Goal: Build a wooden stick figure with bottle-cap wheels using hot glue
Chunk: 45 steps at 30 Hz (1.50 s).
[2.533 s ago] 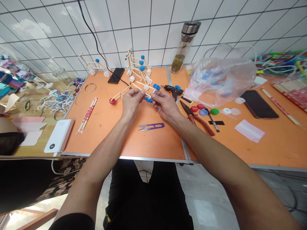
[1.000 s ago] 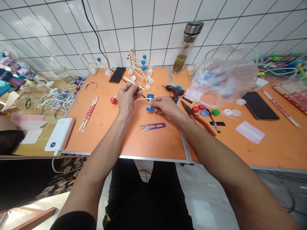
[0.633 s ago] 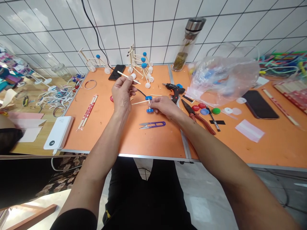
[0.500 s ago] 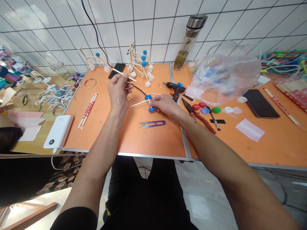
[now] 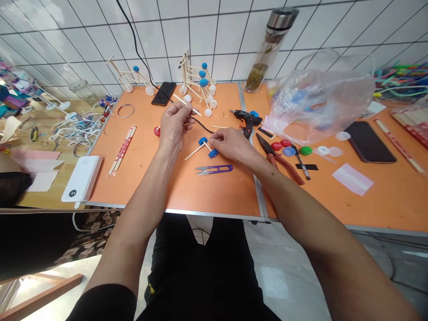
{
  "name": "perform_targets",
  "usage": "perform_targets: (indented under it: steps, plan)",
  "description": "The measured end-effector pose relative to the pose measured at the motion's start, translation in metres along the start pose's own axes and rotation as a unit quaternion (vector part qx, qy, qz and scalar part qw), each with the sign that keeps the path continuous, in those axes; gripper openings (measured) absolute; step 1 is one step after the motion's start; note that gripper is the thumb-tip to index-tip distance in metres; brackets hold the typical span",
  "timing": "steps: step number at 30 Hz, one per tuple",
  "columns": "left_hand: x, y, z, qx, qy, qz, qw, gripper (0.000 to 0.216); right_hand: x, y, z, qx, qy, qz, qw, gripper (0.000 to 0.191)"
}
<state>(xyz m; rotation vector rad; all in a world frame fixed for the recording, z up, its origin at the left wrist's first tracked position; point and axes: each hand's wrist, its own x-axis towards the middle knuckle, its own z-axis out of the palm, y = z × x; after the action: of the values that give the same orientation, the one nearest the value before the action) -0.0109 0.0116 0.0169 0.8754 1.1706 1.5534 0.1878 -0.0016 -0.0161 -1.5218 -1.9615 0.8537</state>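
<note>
Thumb and fingertips of our left hand [image 5: 175, 125] were closed on a pale wooden stick [image 5: 180, 99], which we held aslant above the orange table [image 5: 187, 196], one end pointing toward a dark phone [image 5: 163, 93]. Our right hand [image 5: 232, 143] was closed too, thumb and forefinger at a small blue-capped piece [image 5: 213, 154] in front of us: two blue caps joined by a short stick, with a longer stick reaching leftward and toward us from the farther cap. Our fingers hid exactly where they gripped it. Nearer us, just below that piece, lay purple-handled snips [image 5: 214, 169], blades to the left. A red cap [image 5: 157, 130] showed partly from behind our left hand. Toward the tiled wall [image 5: 203, 26] we had a stick frame [image 5: 203, 82] standing, with blue and white caps on it. Beyond our right hand lay a black glue gun [image 5: 245, 118], and near our right forearm, red-handled pliers [image 5: 267, 149], with a green cap [image 5: 305, 150] farther right. Off to our left lay wrapped chopsticks [image 5: 122, 151] and a white power bank [image 5: 82, 178].
</note>
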Motion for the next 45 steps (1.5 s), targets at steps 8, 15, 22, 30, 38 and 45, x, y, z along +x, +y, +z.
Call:
perform_targets:
  steps: [8,15,22,30,38,45]
  plan:
    - [-0.010,-0.005,0.005,0.023,-0.079,-0.017,0.996,0.038,-0.002,-0.008,-0.009,0.135,0.155,-0.114,0.972,0.016]
    - [-0.013,-0.006,0.007,-0.011,-0.099,-0.061,0.993,0.041,-0.010,-0.018,-0.009,0.175,0.160,-0.127,0.963,0.009]
    - [-0.013,-0.004,0.008,-0.024,-0.095,-0.077,0.992,0.038,-0.013,-0.018,-0.006,0.165,0.170,-0.140,0.961,0.004]
    - [-0.017,-0.011,0.010,0.037,-0.094,0.039,0.994,0.038,-0.006,-0.009,-0.004,0.172,0.164,-0.132,0.962,0.007]
    - [-0.025,-0.008,0.015,0.025,-0.090,0.115,0.989,0.029,-0.003,-0.005,-0.002,0.177,0.144,-0.109,0.967,0.006]
    - [-0.029,-0.004,0.014,-0.001,-0.063,0.122,0.991,0.018,-0.002,-0.006,-0.003,0.187,0.128,-0.108,0.968,0.006]
